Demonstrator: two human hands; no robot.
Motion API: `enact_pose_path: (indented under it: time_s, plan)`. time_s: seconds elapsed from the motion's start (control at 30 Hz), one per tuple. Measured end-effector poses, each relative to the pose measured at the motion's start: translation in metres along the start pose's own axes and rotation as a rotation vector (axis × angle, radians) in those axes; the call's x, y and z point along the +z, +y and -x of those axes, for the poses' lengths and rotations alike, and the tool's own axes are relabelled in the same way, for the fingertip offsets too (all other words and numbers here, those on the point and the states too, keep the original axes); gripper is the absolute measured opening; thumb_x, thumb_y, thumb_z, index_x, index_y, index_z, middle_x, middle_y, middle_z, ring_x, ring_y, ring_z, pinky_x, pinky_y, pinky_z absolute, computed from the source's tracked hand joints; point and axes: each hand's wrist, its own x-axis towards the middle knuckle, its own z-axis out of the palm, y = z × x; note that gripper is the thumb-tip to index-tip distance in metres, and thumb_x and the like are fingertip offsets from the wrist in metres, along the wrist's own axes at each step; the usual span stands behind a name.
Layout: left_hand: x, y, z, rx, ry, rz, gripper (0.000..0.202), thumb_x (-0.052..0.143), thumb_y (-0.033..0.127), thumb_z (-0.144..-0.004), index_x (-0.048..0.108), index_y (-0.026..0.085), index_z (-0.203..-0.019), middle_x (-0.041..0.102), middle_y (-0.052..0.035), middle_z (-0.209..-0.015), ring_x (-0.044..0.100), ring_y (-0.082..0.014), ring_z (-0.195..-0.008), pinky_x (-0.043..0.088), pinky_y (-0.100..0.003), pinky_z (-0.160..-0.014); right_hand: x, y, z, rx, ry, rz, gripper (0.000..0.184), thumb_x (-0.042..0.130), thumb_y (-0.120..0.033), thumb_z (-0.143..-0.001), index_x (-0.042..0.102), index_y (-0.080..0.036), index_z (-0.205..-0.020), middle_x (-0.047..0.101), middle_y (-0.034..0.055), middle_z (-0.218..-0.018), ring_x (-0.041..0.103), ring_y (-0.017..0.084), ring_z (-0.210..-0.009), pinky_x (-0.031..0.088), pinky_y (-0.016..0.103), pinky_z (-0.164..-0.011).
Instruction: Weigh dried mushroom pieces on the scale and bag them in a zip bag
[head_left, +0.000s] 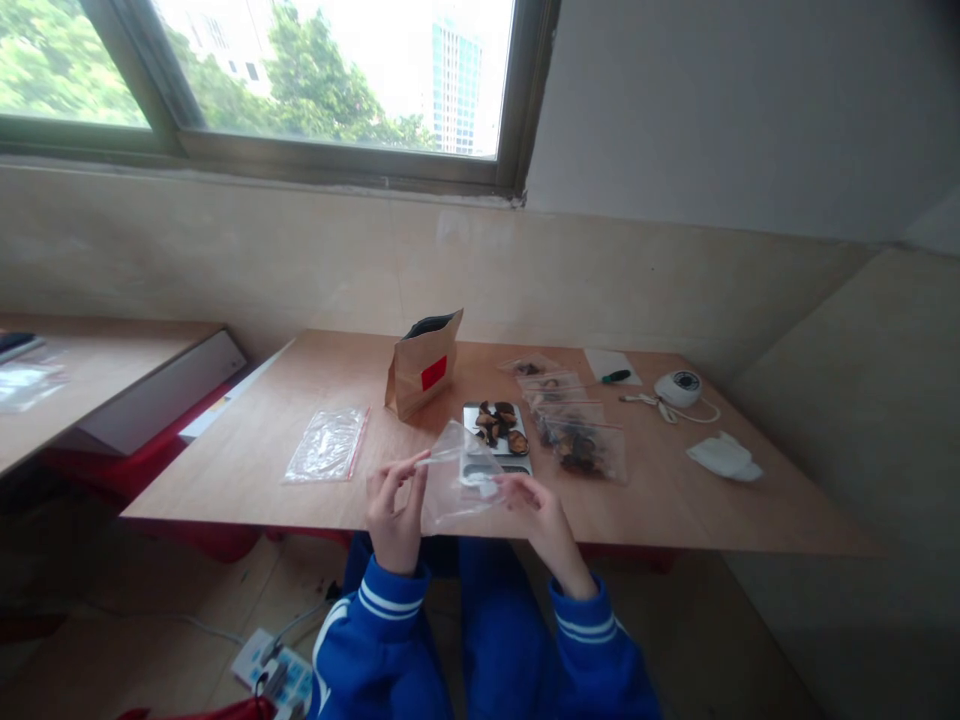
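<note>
Between my hands hangs a clear plastic bag (450,490), over the table's front edge and partly in front of the scale. My left hand (397,510) pinches its left side between thumb and fingers. On the opposite side, my right hand (536,505) has its fingers closed on the bag's edge. Just beyond it sits a small kitchen scale (471,412) with dark brown dried mushroom pieces (499,425) on its plate. An upright brown paper pouch (420,365) with a red label stands behind, its top open.
Flat clear bags (328,445) lie at left. Several filled zip bags (589,450) overlap right of the scale. Farther right are a green-handled tool (616,377) on paper, a white dome camera (676,389) with cable, and a crumpled white tissue (724,457). A power strip (274,668) is on the floor.
</note>
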Motion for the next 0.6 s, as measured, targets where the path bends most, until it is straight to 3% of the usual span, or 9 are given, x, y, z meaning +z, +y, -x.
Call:
enact_pose_path:
  time_s: [0.07, 0.17, 0.23, 0.37, 0.47, 0.6]
  plan:
    - [-0.004, -0.003, -0.005, -0.014, 0.008, -0.037, 0.016, 0.058, 0.033, -0.087, 0.07, 0.023, -0.092, 0.061, -0.0015, -0.079, 0.054, -0.0162, -0.077, 0.046, -0.03, -0.075, -0.006, 0.009, -0.013, -0.118, -0.021, 0.101, 0.041, 0.048, -0.052, -0.089, 0.066, -0.021, -0.109, 0.068, 0.0103, -0.11, 0.063, 0.025, -0.105, 0.05, 0.04, -0.092]
    - [-0.006, -0.008, -0.013, -0.02, 0.045, -0.103, 0.017, 0.058, 0.037, -0.086, 0.067, 0.022, -0.084, 0.061, -0.0031, -0.083, 0.056, -0.0191, -0.086, 0.045, -0.035, -0.085, -0.013, 0.031, -0.047, -0.243, 0.177, 0.331, 0.049, 0.046, -0.054, -0.088, 0.06, -0.02, -0.12, 0.057, 0.0147, -0.128, 0.047, 0.029, -0.127, 0.034, 0.05, -0.108]
    - [-0.005, -0.01, -0.018, -0.012, 0.047, -0.11, 0.019, 0.056, 0.039, -0.087, 0.062, 0.021, -0.079, 0.062, -0.0053, -0.093, 0.057, -0.0212, -0.097, 0.043, -0.039, -0.093, -0.015, 0.049, -0.071, -0.232, 0.217, 0.487, 0.061, 0.053, -0.056, -0.083, 0.052, -0.016, -0.129, 0.042, 0.0196, -0.142, 0.035, 0.035, -0.135, 0.028, 0.055, -0.11]
    - [0.006, -0.011, -0.029, -0.034, -0.027, -0.035, 0.019, 0.049, 0.037, -0.091, 0.051, 0.021, -0.081, 0.059, -0.0108, -0.123, 0.048, -0.0232, -0.125, 0.035, -0.044, -0.106, -0.006, 0.073, -0.106, -0.215, 0.134, 0.67, 0.073, 0.062, -0.053, -0.078, 0.043, -0.016, -0.138, 0.024, 0.0204, -0.152, 0.015, 0.04, -0.142, 0.022, 0.06, -0.11]
    - [0.017, -0.011, -0.031, -0.075, -0.078, 0.031, 0.019, 0.044, 0.039, -0.092, 0.046, 0.021, -0.085, 0.052, -0.0146, -0.134, 0.04, -0.0235, -0.134, 0.032, -0.046, -0.109, 0.004, 0.081, -0.115, -0.209, 0.123, 0.75, 0.072, 0.062, -0.047, -0.079, 0.04, -0.014, -0.139, 0.024, 0.0216, -0.151, 0.015, 0.04, -0.142, 0.022, 0.06, -0.11]
    - [0.028, -0.012, -0.022, -0.184, -0.124, 0.163, 0.021, 0.042, 0.042, -0.093, 0.041, 0.021, -0.091, 0.046, -0.0173, -0.14, 0.04, -0.0234, -0.134, 0.032, -0.045, -0.109, 0.01, 0.084, -0.114, -0.236, 0.15, 0.804, 0.057, 0.051, -0.034, -0.088, 0.041, -0.01, -0.138, 0.03, 0.0224, -0.148, 0.024, 0.034, -0.14, 0.025, 0.054, -0.111]
